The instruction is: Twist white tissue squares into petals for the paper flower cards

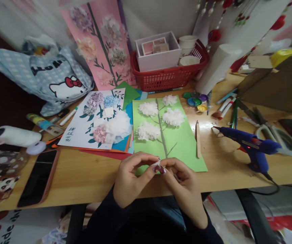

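One phone lies face up on the left of the counter, its screen dark. Next comes a white sheet bearing coloured flowers and dark leaves, with a pile of thin white paper on it. The left hand is closed at the fingertips on a small white piece, held over the lower edge of a green sheet. Four white flowers sit along a dark stem on that sheet. The right hand meets the left, its thumb and finger pinching the same piece. A flat wooden stick lies at the sheet's right edge. Farther right, a blue glue gun shows a small red light, with scissors just beyond it.
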The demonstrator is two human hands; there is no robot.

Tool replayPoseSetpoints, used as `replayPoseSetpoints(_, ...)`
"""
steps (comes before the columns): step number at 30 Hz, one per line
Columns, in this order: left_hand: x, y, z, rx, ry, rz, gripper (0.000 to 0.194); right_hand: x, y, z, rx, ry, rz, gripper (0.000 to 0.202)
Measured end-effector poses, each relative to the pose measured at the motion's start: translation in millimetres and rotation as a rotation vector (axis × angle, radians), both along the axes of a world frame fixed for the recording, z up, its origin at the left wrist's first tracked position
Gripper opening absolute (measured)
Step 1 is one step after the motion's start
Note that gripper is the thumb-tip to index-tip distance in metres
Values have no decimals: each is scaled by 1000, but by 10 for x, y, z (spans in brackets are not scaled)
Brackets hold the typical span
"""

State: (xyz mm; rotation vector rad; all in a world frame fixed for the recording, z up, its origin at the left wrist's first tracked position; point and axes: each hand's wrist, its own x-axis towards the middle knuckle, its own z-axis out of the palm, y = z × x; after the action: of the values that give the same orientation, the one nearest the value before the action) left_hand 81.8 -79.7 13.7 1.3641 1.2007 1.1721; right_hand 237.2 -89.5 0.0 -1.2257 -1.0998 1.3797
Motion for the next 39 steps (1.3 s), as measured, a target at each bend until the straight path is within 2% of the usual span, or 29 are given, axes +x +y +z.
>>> replayPoseSetpoints(3,27,17,14,13,46,80,9,-27,-18,-36,52,-18,5,19)
replayPoseSetpoints(9,34,42,-37,-108,-80,268,18,-46,6,-97,97,-58,34,18)
replayPoseSetpoints(13,-17,91,-68,-105,-59,389,25,-49,22,-134,100,-66,23,21)
replayPoseSetpoints(16,-134,159,-47,-42,2,483,28,-39,12,-163,89,-76,26,22)
replayPoseSetpoints(20,-417,274,42,22,102,604,29,-30,7,-181,56,-89,4,25)
replayPoseSetpoints(24,-718,456,97,98,349,679,25,-39,37,-174,31,-102,15,29)
replayPoseSetpoints(26,-829,580,93,126,447,669,23,-44,60,-162,42,-100,33,30)
replayPoseSetpoints(29,-889,713,93,151,518,671,20,-47,88,-129,31,-97,29,31)
replayPoseSetpoints(32,-753,648,139,380,601,749,16,-52,109,-84,7,-95,30,31)
replayPoseSetpoints(33,-664,579,160,479,605,716,14,-55,116,-71,4,-90,25,31)
replayPoseSetpoints(34,-559,494,180,537,551,616,13,-59,122,-60,3,-82,14,30)
replayPoseSetpoints(36,-334,315,202,489,449,277,16,-63,132,-51,6,-54,-9,27)
replayPoseSetpoints(37,-227,237,200,453,439,156,17,-63,136,-52,11,-36,-23,26)
replayPoseSetpoints(39,-57,131,171,428,398,49,16,-57,139,-65,23,0,-57,22)
